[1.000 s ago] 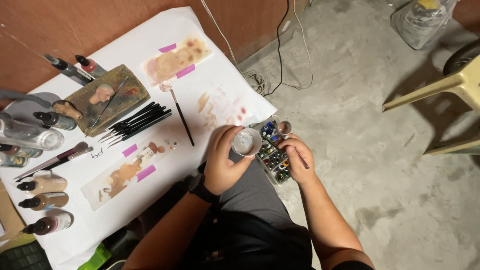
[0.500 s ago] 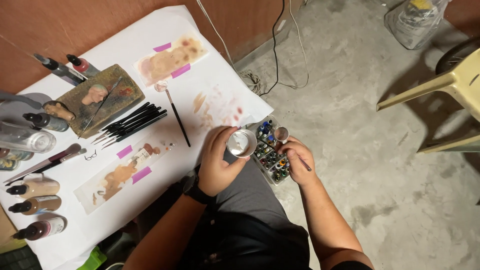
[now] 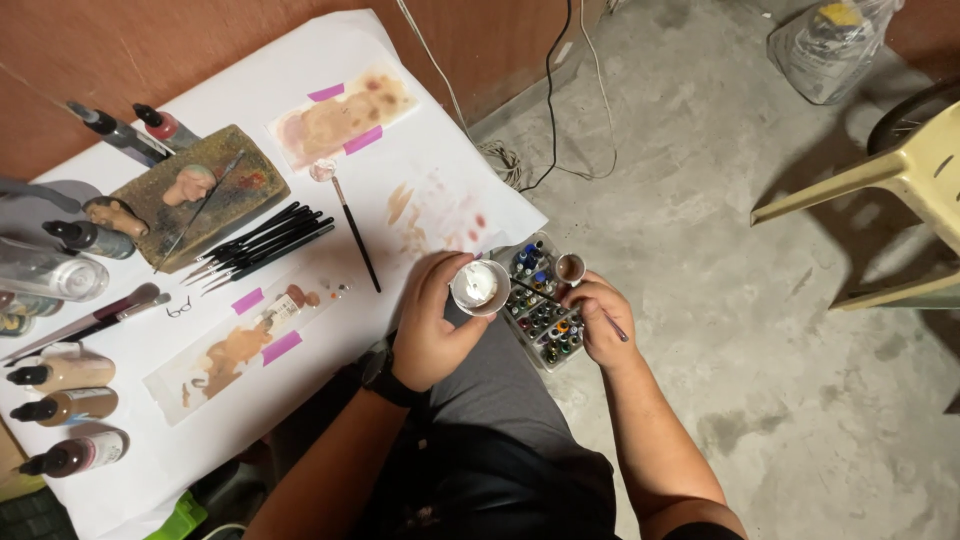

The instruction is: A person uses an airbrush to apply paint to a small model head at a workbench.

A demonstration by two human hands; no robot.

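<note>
White round cup (image 3: 481,286) in left hand (image 3: 432,325); right hand (image 3: 598,318) grips thin brush (image 3: 570,306).

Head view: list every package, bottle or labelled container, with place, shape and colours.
Dropper bottles: left table edge, lying down, tan and brown, black tips.
Paint box: on the lap, clear, many small coloured pots.
Plastic bag: floor, top right, clear, yellow inside.
Small cup: in left hand, white.

black brushes (image 3: 262,240), yellow chair (image 3: 880,175), cables (image 3: 555,110)
</note>
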